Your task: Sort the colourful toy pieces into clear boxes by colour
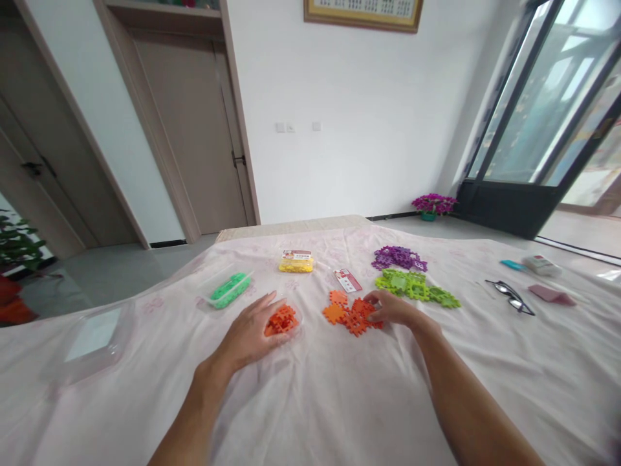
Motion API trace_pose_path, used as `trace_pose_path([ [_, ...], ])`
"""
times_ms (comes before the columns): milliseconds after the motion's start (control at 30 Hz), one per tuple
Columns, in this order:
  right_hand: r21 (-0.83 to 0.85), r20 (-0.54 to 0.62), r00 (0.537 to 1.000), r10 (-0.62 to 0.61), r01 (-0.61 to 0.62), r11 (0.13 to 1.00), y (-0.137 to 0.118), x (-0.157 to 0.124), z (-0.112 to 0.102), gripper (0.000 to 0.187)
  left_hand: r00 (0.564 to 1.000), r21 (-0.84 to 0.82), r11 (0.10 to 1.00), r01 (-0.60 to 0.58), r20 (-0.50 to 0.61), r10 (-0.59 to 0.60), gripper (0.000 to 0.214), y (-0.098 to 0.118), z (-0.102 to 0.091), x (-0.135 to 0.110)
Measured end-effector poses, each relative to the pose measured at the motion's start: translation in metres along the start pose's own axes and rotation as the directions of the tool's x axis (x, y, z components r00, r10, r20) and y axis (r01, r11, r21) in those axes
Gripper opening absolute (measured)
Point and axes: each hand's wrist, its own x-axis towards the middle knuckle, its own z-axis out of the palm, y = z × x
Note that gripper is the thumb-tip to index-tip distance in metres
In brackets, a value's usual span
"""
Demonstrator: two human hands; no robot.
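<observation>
My left hand [255,329] curves around a small clear plastic tub [299,317] that contains orange interlocking pieces [282,320]. To its right, flat orange notched pieces [356,317] lie in a loose pile on the cloth. My right hand [388,307] reaches into the right side of that pile, its thumb and fingers bent and closed on an orange piece, partly hidden by them. Just behind the pile lies a red-and-white label card [347,280]. Light-green pieces [412,286] spread beyond my right hand, with purple pieces [398,257] heaped behind them.
A clear tub of green pieces [230,290] and a labelled pack of yellow pieces [295,262] stand behind my left hand. A larger clear box [94,336] sits far left. At right lie eyeglasses [512,298], a pink cloth item [552,294] and a white packet [542,265]. The pale tablecloth [339,401] is wrinkled.
</observation>
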Motion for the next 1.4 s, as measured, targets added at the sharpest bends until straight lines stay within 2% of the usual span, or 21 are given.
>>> trace_pose_path([
  [67,-0.006,0.001,1.000,0.020,-0.020,1.000,0.001,0.003,0.003,0.047,0.998,0.000,0.999,0.038,-0.058,-0.038,0.080,-0.016,-0.006,-0.002],
  [133,0.008,-0.001,0.999,0.037,-0.037,0.999,0.002,0.005,0.006,0.040,0.993,-0.026,0.995,0.096,-0.066,-0.097,0.095,-0.037,-0.005,-0.007],
  [267,0.092,-0.010,0.999,0.037,-0.036,0.995,0.001,0.007,0.007,0.040,0.988,-0.149,0.978,0.146,0.075,-0.136,0.109,-0.066,0.010,-0.017],
  [367,0.172,0.024,0.999,0.042,-0.046,0.984,-0.005,0.005,0.007,0.041,0.988,-0.259,0.956,0.140,0.098,-0.118,0.109,-0.065,0.020,-0.016],
  [533,0.211,0.111,0.993,0.041,-0.064,0.975,-0.014,0.002,0.007,0.023,0.993,-0.473,0.877,0.084,-0.036,-0.115,0.104,-0.052,0.033,-0.004],
  [633,0.227,0.058,0.998,0.022,-0.035,0.973,-0.015,0.004,0.001,0.021,0.980,-0.639,0.765,0.083,-0.088,-0.180,0.107,-0.055,0.048,0.000],
  [733,0.237,-0.082,0.997,-0.016,0.035,0.971,-0.022,0.007,-0.009,0.022,0.956,-0.758,0.650,0.058,-0.145,-0.254,0.110,-0.061,0.063,0.001],
  [833,0.290,-0.245,0.969,-0.041,0.114,0.950,-0.046,0.007,-0.010,0.026,0.946,-0.794,0.607,0.021,-0.181,-0.270,0.109,-0.063,0.068,0.000],
  [900,0.392,-0.299,0.953,-0.041,0.162,0.906,-0.073,0.006,0.000,0.030,0.944,-0.802,0.597,0.015,-0.185,-0.273,0.107,-0.061,0.067,-0.002],
  [967,0.520,-0.254,0.965,-0.059,0.188,0.833,-0.106,0.004,0.018,0.034,0.940,-0.806,0.591,0.031,-0.177,-0.291,0.105,-0.058,0.064,-0.003],
  [1067,0.662,-0.149,0.985,-0.084,0.162,0.731,-0.155,0.003,0.048,0.036,0.934,-0.794,0.604,0.074,-0.157,-0.321,0.104,-0.056,0.063,-0.003],
  [1167,0.710,-0.047,0.992,-0.115,0.114,0.695,-0.191,0.006,0.070,0.032,0.933,-0.760,0.646,0.074,-0.176,-0.313,0.106,-0.058,0.064,-0.002],
  [1233,0.676,0.017,0.991,-0.135,0.088,0.731,-0.205,0.009,0.077,0.031,0.935,-0.728,0.684,0.054,-0.202,-0.290,0.105,-0.060,0.066,-0.001],
  [1300,0.624,0.023,0.989,-0.143,0.097,0.775,-0.207,0.012,0.078,0.033,0.941,-0.695,0.717,0.044,-0.213,-0.264,0.102,-0.062,0.067,-0.001],
  [1400,0.551,-0.133,0.984,-0.119,0.174,0.816,-0.193,0.015,0.070,0.031,0.947,-0.614,0.789,0.028,-0.237,-0.218,0.097,-0.062,0.067,-0.001],
])
